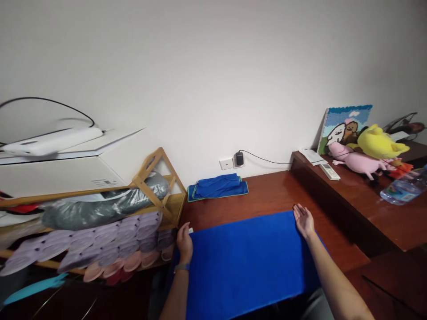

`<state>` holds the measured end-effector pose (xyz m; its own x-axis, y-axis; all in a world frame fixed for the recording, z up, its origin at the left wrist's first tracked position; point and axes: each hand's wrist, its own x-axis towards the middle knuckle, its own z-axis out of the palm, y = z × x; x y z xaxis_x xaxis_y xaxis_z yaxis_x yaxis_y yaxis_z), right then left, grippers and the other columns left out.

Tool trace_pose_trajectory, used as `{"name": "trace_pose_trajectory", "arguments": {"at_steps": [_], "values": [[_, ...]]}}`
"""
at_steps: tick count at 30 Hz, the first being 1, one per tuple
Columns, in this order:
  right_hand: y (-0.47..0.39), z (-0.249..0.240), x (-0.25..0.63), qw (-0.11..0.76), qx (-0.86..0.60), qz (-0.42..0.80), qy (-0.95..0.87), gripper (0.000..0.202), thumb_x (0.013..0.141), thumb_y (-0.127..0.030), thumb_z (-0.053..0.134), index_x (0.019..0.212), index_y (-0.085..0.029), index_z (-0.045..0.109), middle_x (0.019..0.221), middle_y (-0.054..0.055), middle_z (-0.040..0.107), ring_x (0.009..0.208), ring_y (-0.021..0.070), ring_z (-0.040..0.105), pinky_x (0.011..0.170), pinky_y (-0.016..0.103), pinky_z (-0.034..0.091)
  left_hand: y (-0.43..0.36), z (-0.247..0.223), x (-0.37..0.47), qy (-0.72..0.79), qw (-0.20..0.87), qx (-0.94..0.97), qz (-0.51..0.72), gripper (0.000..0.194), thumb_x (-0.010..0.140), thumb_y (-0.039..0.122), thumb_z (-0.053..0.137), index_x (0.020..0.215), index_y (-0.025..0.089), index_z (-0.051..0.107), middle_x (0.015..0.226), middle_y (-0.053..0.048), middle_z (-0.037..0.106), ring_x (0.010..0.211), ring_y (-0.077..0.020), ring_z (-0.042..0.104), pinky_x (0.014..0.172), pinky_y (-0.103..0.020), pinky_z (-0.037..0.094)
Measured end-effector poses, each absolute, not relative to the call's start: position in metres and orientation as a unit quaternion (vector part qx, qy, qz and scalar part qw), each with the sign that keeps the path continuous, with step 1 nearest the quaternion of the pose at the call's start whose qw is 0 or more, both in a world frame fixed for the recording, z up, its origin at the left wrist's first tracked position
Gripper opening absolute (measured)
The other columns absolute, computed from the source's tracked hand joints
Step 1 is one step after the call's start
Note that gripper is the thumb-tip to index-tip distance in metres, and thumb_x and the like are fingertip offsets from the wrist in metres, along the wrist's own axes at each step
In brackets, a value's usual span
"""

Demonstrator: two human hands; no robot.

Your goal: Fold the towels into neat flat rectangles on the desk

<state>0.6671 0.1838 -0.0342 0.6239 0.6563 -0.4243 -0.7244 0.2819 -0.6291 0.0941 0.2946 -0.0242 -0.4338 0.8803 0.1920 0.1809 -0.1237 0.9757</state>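
Note:
A blue cloth (247,262) lies spread flat on the reddish-brown table (267,195), its near edge hanging toward the person. At its far left corner is my left hand (184,243), palm turned inward and fingers bent, with a small white tag beside the fingertips; whether it grips the cloth's edge is hidden. My right hand (303,220) rests at the far right corner, palm up with its fingers apart, holding nothing. Against the wall, folded blue cloths (218,186) with green edging form a low pile.
Left stands a wooden rack (178,206) with slippers (110,240), a plastic-wrapped bundle (106,206) and a white box (63,175). A raised desk (360,200) at right holds a remote (329,172), plush toys (380,142), a picture (347,126) and a bottle (400,191). A plugged-in charger (239,158) trails a cable.

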Motion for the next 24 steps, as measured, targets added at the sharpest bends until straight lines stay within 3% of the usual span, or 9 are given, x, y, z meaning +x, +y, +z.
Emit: {"name": "trace_pose_trajectory", "arguments": {"at_steps": [3,6,11,14,19,24], "values": [[0.194,-0.029,0.607,0.812,-0.399,0.427,-0.004,0.020,0.093,-0.033,0.066,0.104,-0.026,0.082,0.115,0.002,0.085,0.123,0.0165,0.076,0.120,0.033,0.054,0.284,-0.020,0.127,0.582,0.288,0.513,0.561,0.042,0.095,0.057,0.061,0.114,0.024,0.080,0.138,-0.014,0.077,0.143,-0.0360,0.063,0.132,-0.060,0.041],[0.203,-0.032,0.517,0.770,-0.351,0.526,-0.085,0.026,0.086,-0.033,0.079,0.111,-0.028,0.084,0.125,0.003,0.085,0.128,0.0209,0.075,0.121,0.037,0.055,0.271,-0.021,0.169,0.522,0.285,0.673,0.440,0.046,0.102,0.054,0.055,0.133,0.027,0.077,0.154,-0.010,0.071,0.151,-0.0297,0.059,0.133,-0.052,0.043],[0.210,-0.045,0.443,0.697,-0.296,0.650,-0.067,0.020,0.091,-0.037,0.079,0.108,-0.027,0.082,0.124,0.007,0.085,0.127,0.0232,0.077,0.109,0.039,0.063,0.268,-0.043,0.151,0.549,0.160,0.769,0.286,0.057,0.109,0.051,0.036,0.146,0.024,0.071,0.161,-0.012,0.067,0.155,-0.0297,0.057,0.132,-0.053,0.044],[0.207,-0.043,0.491,0.712,-0.300,0.634,-0.025,0.016,0.097,-0.033,0.070,0.107,-0.024,0.080,0.116,0.009,0.086,0.115,0.0205,0.081,0.099,0.034,0.067,0.275,-0.054,0.092,0.583,0.092,0.767,0.253,0.064,0.108,0.053,0.031,0.148,0.020,0.069,0.160,-0.016,0.067,0.156,-0.0342,0.055,0.133,-0.059,0.040],[0.184,-0.032,0.626,0.763,-0.354,0.538,0.051,0.025,0.104,-0.032,0.053,0.111,-0.024,0.076,0.107,0.009,0.085,0.102,0.0187,0.083,0.092,0.033,0.070,0.279,-0.057,0.046,0.610,0.110,0.749,0.236,0.073,0.106,0.063,0.030,0.151,0.019,0.066,0.164,-0.019,0.063,0.160,-0.0376,0.050,0.133,-0.063,0.035],[0.162,-0.029,0.708,0.786,-0.404,0.463,0.075,0.025,0.103,-0.034,0.052,0.111,-0.024,0.074,0.116,0.011,0.083,0.108,0.0205,0.082,0.100,0.039,0.069,0.278,-0.048,0.057,0.634,0.174,0.652,0.377,0.074,0.090,0.081,0.054,0.130,0.023,0.075,0.154,-0.025,0.070,0.158,-0.0453,0.050,0.135,-0.069,0.024]]}}
